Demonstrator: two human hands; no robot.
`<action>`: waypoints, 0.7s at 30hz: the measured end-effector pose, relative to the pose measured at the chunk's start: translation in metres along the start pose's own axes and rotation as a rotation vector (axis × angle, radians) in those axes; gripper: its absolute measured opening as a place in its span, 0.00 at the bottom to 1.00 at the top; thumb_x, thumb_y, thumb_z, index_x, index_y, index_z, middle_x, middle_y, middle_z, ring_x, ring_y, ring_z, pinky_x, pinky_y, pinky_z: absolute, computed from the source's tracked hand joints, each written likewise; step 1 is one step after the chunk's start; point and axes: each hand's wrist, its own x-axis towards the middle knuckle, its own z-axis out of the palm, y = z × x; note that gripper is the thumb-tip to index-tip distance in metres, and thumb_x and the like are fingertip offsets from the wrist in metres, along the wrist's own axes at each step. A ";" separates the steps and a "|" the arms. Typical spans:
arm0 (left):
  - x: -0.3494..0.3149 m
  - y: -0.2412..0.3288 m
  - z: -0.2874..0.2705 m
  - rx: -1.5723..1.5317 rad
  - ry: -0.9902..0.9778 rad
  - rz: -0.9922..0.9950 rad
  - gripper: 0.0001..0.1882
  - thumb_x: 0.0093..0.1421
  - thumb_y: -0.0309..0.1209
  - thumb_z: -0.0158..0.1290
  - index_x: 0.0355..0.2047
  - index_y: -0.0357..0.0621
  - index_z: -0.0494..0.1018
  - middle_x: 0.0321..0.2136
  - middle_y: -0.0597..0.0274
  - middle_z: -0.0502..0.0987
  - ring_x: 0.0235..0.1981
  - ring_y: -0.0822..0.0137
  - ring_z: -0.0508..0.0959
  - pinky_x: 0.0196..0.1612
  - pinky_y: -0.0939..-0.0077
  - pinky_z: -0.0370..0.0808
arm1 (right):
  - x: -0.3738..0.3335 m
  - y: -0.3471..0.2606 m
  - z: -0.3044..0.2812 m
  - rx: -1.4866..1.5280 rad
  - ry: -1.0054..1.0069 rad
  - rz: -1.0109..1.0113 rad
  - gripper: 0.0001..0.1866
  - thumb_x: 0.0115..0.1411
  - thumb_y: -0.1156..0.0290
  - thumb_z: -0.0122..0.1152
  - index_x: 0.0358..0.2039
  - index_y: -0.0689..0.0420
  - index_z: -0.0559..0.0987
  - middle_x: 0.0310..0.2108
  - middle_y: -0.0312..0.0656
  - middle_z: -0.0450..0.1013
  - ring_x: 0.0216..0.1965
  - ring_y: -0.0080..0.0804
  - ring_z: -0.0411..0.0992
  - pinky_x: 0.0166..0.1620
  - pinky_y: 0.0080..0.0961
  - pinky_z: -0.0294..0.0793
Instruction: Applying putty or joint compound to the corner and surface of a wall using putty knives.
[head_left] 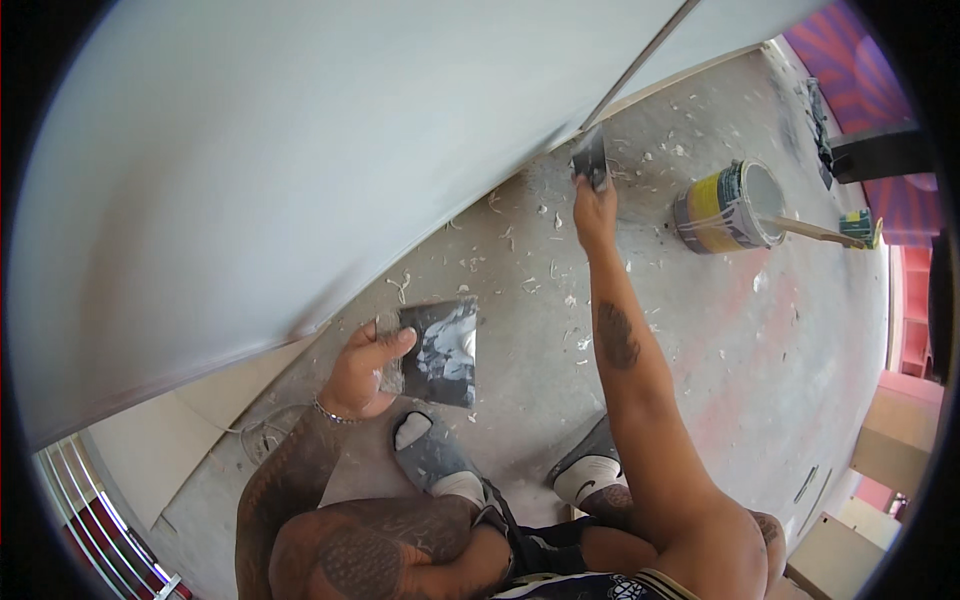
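Observation:
My left hand grips a broad, dark filling knife by its edge, thumb on top. White filler is smeared over its face, with a thicker lump near one side. Stretched far forward, my right hand is closed on a smaller dark putty knife. That blade is at the foot of the pale wall panel, close to the lower end of a vertical seam. Blur at the blade's tip hides whether it touches the panel.
A filler-streaked bucket stands right of my right hand, with a wooden stick across its rim side. Beyond it is a small green tin. Scraps of dried filler litter the grey floor. My feet are below, in sandals.

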 end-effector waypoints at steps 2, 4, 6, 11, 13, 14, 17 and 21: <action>-0.008 -0.001 -0.008 -0.022 0.033 -0.031 0.13 0.66 0.26 0.48 0.49 0.35 0.73 0.44 0.62 0.78 0.47 0.72 0.76 0.52 0.72 0.72 | 0.020 -0.016 0.016 0.015 0.019 0.051 0.20 0.62 0.76 0.51 0.55 0.64 0.71 0.39 0.48 0.74 0.40 0.33 0.70 0.47 0.27 0.68; -0.012 -0.005 -0.011 -0.050 0.051 -0.065 0.13 0.66 0.26 0.48 0.49 0.35 0.73 0.44 0.62 0.78 0.47 0.72 0.76 0.52 0.72 0.73 | 0.034 -0.020 0.021 0.015 0.046 0.098 0.20 0.62 0.76 0.49 0.55 0.64 0.71 0.39 0.48 0.75 0.40 0.33 0.71 0.47 0.27 0.68; -0.013 -0.010 -0.011 0.172 0.081 0.182 0.14 0.63 0.27 0.50 0.48 0.36 0.74 0.43 0.57 0.79 0.45 0.63 0.79 0.51 0.64 0.75 | 0.040 -0.019 0.026 0.039 0.105 0.080 0.20 0.61 0.77 0.47 0.55 0.65 0.71 0.40 0.49 0.75 0.41 0.34 0.71 0.48 0.27 0.68; -0.014 -0.004 -0.017 -0.164 0.142 0.030 0.15 0.62 0.27 0.51 0.48 0.36 0.73 0.43 0.56 0.79 0.46 0.60 0.79 0.52 0.61 0.74 | 0.041 -0.016 0.039 -0.001 0.143 0.070 0.21 0.60 0.78 0.47 0.55 0.65 0.70 0.44 0.51 0.74 0.46 0.38 0.71 0.51 0.29 0.68; -0.012 -0.006 -0.020 -0.183 0.128 0.023 0.15 0.62 0.27 0.51 0.48 0.37 0.73 0.44 0.55 0.79 0.46 0.60 0.79 0.52 0.60 0.74 | 0.046 -0.008 0.036 -0.037 0.153 0.074 0.22 0.60 0.78 0.47 0.55 0.65 0.70 0.46 0.52 0.73 0.47 0.39 0.71 0.52 0.29 0.68; -0.010 -0.007 -0.020 -0.178 0.134 0.028 0.14 0.63 0.28 0.51 0.48 0.37 0.74 0.44 0.56 0.79 0.46 0.60 0.79 0.52 0.60 0.75 | 0.050 -0.006 0.036 -0.025 0.154 0.071 0.22 0.60 0.78 0.48 0.56 0.64 0.70 0.47 0.53 0.73 0.48 0.40 0.71 0.53 0.30 0.67; -0.009 -0.007 -0.018 -0.183 0.140 0.024 0.14 0.63 0.28 0.51 0.48 0.37 0.74 0.43 0.56 0.79 0.46 0.60 0.79 0.52 0.60 0.75 | 0.040 -0.011 0.044 -0.025 0.144 0.048 0.23 0.59 0.79 0.49 0.56 0.64 0.70 0.48 0.53 0.73 0.50 0.41 0.71 0.54 0.31 0.67; -0.003 -0.007 -0.018 -0.221 0.091 -0.017 0.14 0.63 0.28 0.50 0.48 0.38 0.74 0.43 0.57 0.79 0.46 0.60 0.79 0.52 0.60 0.74 | -0.015 -0.020 0.082 0.022 0.139 -0.063 0.26 0.57 0.81 0.54 0.58 0.62 0.69 0.50 0.53 0.72 0.53 0.43 0.69 0.56 0.34 0.67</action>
